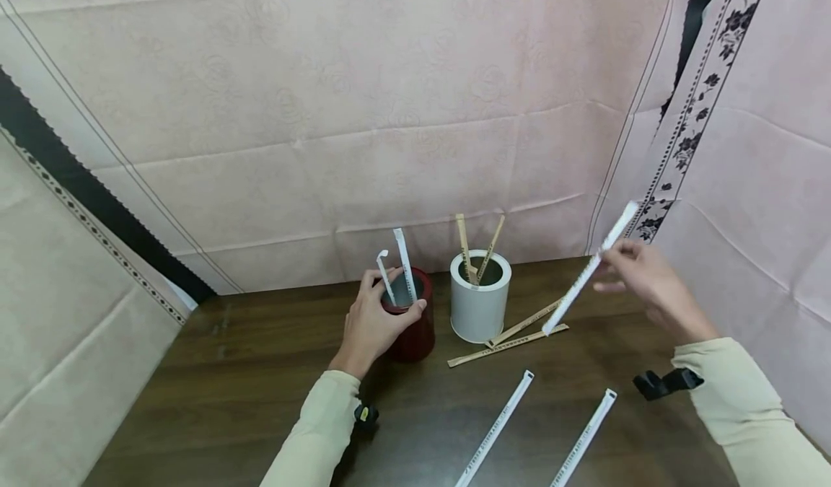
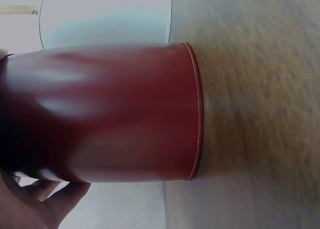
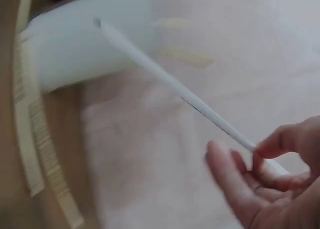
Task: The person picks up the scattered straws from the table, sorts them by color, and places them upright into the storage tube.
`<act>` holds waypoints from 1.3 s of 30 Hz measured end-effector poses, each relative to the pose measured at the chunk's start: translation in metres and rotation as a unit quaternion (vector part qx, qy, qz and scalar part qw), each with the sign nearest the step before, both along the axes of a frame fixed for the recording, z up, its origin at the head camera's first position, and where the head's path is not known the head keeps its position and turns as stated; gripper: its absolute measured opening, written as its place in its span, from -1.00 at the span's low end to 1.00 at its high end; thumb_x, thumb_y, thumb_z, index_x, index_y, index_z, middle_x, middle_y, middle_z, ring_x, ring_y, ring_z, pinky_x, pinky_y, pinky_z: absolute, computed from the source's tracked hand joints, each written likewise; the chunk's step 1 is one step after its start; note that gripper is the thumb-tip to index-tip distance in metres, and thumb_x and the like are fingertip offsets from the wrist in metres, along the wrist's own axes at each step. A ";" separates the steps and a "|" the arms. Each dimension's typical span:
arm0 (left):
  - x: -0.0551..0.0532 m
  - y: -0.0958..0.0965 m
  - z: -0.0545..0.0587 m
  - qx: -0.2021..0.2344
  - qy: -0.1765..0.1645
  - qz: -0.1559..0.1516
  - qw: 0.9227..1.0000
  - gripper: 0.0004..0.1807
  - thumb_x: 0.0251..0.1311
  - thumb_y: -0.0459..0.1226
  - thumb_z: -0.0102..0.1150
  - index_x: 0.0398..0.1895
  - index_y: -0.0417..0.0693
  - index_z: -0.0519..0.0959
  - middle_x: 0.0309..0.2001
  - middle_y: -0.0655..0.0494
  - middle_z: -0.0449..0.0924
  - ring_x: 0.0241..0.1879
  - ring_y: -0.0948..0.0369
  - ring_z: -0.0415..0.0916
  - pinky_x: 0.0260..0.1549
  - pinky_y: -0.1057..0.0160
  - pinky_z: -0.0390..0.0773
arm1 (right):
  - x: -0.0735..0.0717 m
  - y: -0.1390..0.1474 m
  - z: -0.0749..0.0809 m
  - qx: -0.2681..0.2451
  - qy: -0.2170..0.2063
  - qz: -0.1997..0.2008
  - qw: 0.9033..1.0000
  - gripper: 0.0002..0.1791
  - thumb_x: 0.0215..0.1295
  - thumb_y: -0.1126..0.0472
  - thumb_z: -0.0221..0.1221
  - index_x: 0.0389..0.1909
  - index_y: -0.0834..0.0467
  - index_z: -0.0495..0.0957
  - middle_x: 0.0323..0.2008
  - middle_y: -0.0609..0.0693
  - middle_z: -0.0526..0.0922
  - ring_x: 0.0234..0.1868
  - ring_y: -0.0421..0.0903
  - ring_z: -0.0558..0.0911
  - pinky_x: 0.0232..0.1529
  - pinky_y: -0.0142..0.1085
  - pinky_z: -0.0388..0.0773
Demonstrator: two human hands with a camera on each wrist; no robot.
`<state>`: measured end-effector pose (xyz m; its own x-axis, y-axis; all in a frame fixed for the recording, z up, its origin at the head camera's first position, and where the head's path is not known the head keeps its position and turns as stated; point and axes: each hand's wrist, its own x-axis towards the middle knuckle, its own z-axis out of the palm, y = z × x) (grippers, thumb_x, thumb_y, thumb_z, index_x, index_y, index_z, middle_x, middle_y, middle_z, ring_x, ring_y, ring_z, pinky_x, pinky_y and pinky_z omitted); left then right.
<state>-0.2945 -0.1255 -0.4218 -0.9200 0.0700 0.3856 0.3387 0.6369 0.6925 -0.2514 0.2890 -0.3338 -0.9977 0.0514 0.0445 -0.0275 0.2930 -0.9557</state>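
My left hand (image 1: 371, 322) grips the dark red cylindrical cup (image 1: 419, 334) near its rim, thumb on the near side. The cup stands upright on the table, and its smooth side (image 2: 105, 114) fills much of the left wrist view. Two slim white strips stick out of it, one straight (image 1: 405, 260) and one with a bent tip (image 1: 384, 276). To the right, my right hand (image 1: 643, 278) pinches another long white strip (image 1: 587, 274) between thumb and fingers. That strip slants in the air, its lower end left of the hand, above the beige strips.
A white cylindrical cup (image 1: 479, 314) stands right of the red one, holding beige strips (image 1: 464, 242). Two beige printed strips (image 1: 506, 346) lie beside it. Nearer, two white printed strips (image 1: 496, 429) (image 1: 584, 440) lie on the brown table (image 1: 260, 393). Pale cloth (image 1: 389, 112) hangs behind.
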 end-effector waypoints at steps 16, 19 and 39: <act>0.003 -0.001 -0.002 -0.003 -0.012 0.013 1.000 -0.27 0.14 0.27 0.42 0.41 0.44 0.55 0.21 0.30 0.34 0.09 0.06 0.53 -0.02 -0.16 0.60 | 0.003 -0.186 0.092 -0.076 0.483 0.019 0.872 -0.77 0.35 0.54 0.19 -0.01 0.38 0.50 -0.18 0.32 0.71 -0.25 -0.04 0.76 -0.33 -0.28 0.74; 0.003 0.001 -0.003 -0.009 -0.010 0.014 1.000 -0.24 0.13 0.30 0.41 0.43 0.43 0.54 0.21 0.31 0.34 0.08 0.06 0.55 -0.03 -0.14 0.59 | -0.002 -0.212 0.084 -0.001 0.502 0.047 0.864 -0.67 0.32 0.53 0.21 0.09 0.44 0.47 -0.19 0.28 0.72 -0.22 -0.02 0.77 -0.32 -0.31 0.73; 0.006 -0.001 0.003 -0.013 0.010 0.008 1.000 -0.29 0.12 0.26 0.42 0.35 0.33 0.59 0.21 0.38 0.32 -0.07 0.17 0.56 -0.23 0.07 0.53 | -0.030 -0.251 -0.003 0.195 0.369 0.192 0.888 -0.81 0.58 0.30 0.16 0.10 0.21 0.59 0.05 0.09 0.71 0.06 -0.01 0.76 0.00 -0.10 0.73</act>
<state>-0.2890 -0.1265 -0.4187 -0.9131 0.0663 0.4024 0.3425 0.6603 0.6683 -0.2815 0.0378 -0.3369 -0.6300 -0.4489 0.6337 -0.7739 0.4309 -0.4642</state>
